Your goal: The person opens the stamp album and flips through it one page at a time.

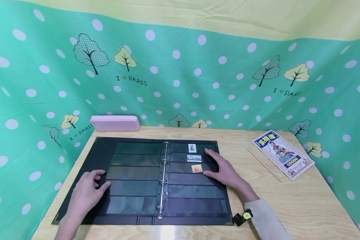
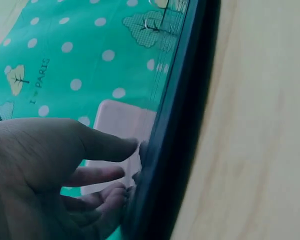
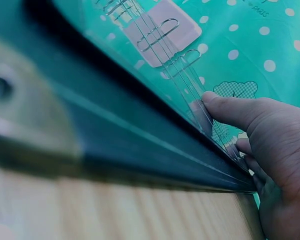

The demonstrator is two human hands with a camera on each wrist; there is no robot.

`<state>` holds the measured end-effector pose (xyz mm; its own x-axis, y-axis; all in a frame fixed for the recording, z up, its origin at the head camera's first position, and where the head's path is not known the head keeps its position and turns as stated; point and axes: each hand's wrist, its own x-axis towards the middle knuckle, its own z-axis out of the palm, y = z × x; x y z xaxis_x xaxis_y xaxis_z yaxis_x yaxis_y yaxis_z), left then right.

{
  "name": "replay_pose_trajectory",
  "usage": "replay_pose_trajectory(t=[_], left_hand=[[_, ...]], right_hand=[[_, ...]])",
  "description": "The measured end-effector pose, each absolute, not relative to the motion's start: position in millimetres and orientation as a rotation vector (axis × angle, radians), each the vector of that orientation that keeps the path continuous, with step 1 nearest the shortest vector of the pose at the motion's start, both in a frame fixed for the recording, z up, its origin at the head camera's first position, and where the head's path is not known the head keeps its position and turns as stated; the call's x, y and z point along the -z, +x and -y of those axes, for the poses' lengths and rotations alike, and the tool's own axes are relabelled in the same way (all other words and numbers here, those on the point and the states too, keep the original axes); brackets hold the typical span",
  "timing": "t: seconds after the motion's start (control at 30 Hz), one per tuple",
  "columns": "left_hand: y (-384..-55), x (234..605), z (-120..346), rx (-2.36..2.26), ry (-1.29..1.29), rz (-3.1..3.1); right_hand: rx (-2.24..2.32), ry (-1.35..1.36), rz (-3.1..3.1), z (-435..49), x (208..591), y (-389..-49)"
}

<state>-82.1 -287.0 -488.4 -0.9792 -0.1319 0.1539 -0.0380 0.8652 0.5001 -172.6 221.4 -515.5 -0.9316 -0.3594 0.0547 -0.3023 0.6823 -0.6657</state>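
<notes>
A black ring-bound stamp album (image 1: 195, 191) lies spread on the table, with clear horizontal pocket strips on both pages. On the right page sit three stamps near the top: a portrait stamp (image 1: 192, 148), a bluish-grey stamp (image 1: 194, 158) and an orange stamp (image 1: 197, 168). My right hand (image 1: 225, 171) rests at that page's right side, its thumb beside the orange stamp and its fingers loosely bent. Over the left page's outer edge lies my left hand (image 1: 85, 193), fingers relaxed. Metal rings (image 1: 162, 181) run down the album's middle.
A pink case (image 1: 115, 123) stands behind the album at the back left. To the right are a thin wooden stick (image 1: 262, 163) and an illustrated booklet (image 1: 283, 155). A green dotted curtain (image 1: 198, 86) hangs behind the wooden table (image 1: 306, 203).
</notes>
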Motion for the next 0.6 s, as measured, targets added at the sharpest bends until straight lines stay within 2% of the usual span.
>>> replay_pose_trajectory(t=[0.37, 0.6], left_hand=[[-72.8, 479.2, 239.8, 0.861, -0.072, 2.587], [-65.2, 483.2, 193.8, 1.176, -0.238, 2.505]], right_hand=[[1.091, -0.559, -2.808, -219.0, 515.6, -174.4], [1.103, -0.541, -2.808, -221.3, 517.4, -175.0]])
